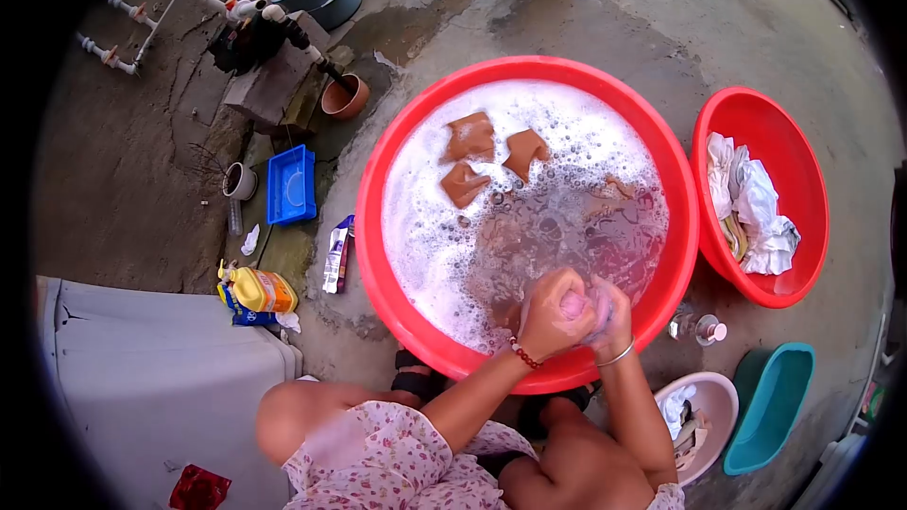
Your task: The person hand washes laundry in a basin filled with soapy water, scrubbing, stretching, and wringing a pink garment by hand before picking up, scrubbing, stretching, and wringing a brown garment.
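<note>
A large red basin of soapy water stands in front of me. Over its near side my left hand, with a red bead bracelet at the wrist, is closed. Pressed against it is my right hand, also closed, with a silver bangle on that wrist. Something pale pink and wet shows between the two hands; whether it is cloth or fingers I cannot tell. White suds cover the left and far parts of the water. Brown cloth pokes up through the foam in several places.
Right of the basin, a smaller red basin holds white cloths. A clear bottle, a pale pink basin with cloths and a teal tub stand nearer. At left are a yellow jug, a blue tray and a pump with pipes.
</note>
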`<state>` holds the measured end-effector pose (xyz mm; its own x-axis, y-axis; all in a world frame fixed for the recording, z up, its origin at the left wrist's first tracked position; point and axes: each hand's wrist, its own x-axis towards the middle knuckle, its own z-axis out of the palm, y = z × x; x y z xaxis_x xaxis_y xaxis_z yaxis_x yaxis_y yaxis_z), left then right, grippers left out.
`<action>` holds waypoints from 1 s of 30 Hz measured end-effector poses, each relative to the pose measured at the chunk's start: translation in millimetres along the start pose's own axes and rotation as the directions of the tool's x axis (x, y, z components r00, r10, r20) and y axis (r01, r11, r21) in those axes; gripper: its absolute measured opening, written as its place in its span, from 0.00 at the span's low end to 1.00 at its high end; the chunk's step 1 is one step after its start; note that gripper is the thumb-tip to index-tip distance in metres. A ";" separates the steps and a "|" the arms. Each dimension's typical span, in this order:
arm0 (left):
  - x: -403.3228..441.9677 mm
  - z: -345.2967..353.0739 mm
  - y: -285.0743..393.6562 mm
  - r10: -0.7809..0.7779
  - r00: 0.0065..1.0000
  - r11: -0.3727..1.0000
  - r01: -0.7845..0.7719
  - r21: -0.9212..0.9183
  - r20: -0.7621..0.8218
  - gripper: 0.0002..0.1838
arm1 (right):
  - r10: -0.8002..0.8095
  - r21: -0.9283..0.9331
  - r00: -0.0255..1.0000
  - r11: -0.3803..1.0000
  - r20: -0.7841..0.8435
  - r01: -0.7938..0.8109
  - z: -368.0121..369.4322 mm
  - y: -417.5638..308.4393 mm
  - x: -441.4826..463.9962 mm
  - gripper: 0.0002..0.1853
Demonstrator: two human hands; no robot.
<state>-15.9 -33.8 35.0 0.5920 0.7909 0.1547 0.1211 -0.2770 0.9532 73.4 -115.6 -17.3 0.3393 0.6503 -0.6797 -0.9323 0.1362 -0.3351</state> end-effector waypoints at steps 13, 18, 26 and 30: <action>6.2 -1.1 -29.4 -0.174 0.937 0.985 0.166 0.052 0.302 0.21 | -0.153 0.103 0.976 0.980 -0.154 0.170 -17.4 -45.5 7.2 0.07; 10.6 -40.4 -119.7 -0.259 0.946 0.805 0.324 0.497 -0.196 0.29 | -0.586 0.201 0.808 0.786 -0.058 0.585 -19.1 -161.1 -1.6 0.18; -7.9 -71.9 -193.8 -0.636 0.740 0.614 0.658 0.436 -0.220 0.53 | -0.664 0.045 0.726 0.732 -0.176 0.680 -15.2 -187.5 -25.7 0.31; -24.9 -54.3 -192.7 -0.685 0.728 0.606 0.588 0.536 -0.025 0.32 | -0.328 -0.023 0.940 0.945 -0.094 0.327 -29.2 -122.4 7.3 0.16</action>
<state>-97.3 29.6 -138.4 0.3285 0.7794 -0.5335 0.8483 0.0049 0.5295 193.7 -149.4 -0.4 0.6365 0.4960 -0.5906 -0.7668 0.3246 -0.5538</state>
